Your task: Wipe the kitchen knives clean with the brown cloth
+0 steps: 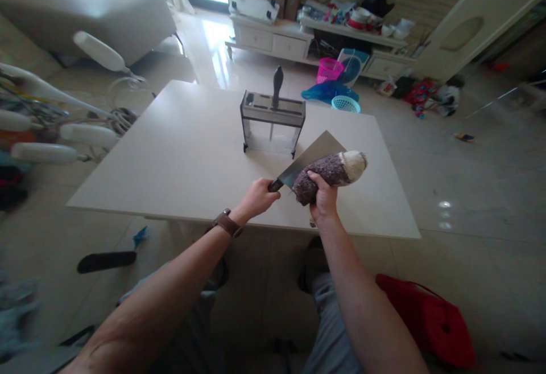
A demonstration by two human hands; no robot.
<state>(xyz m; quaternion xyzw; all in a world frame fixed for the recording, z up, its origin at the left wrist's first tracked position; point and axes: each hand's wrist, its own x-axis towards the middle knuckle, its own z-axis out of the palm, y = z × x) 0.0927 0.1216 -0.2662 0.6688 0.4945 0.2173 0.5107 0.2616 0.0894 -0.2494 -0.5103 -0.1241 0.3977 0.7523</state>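
My left hand, with a watch on the wrist, is closed around the dark handle of a cleaver. Its broad grey blade points up and to the right, partly hidden behind a taro root. My right hand grips the taro from below, thumb across its side. Rough purple-brown skin covers most of the taro, while its right end is pale and peeled. Both are held over the near right part of the white table. A knife holder with clear sides and a grey top stands behind them, a black-handled tool upright in it.
Beyond the table lie a blue plastic bag, a light-blue basket and a pink basket. A lamp with white arms stands at left. On the floor at right rests a red bag.
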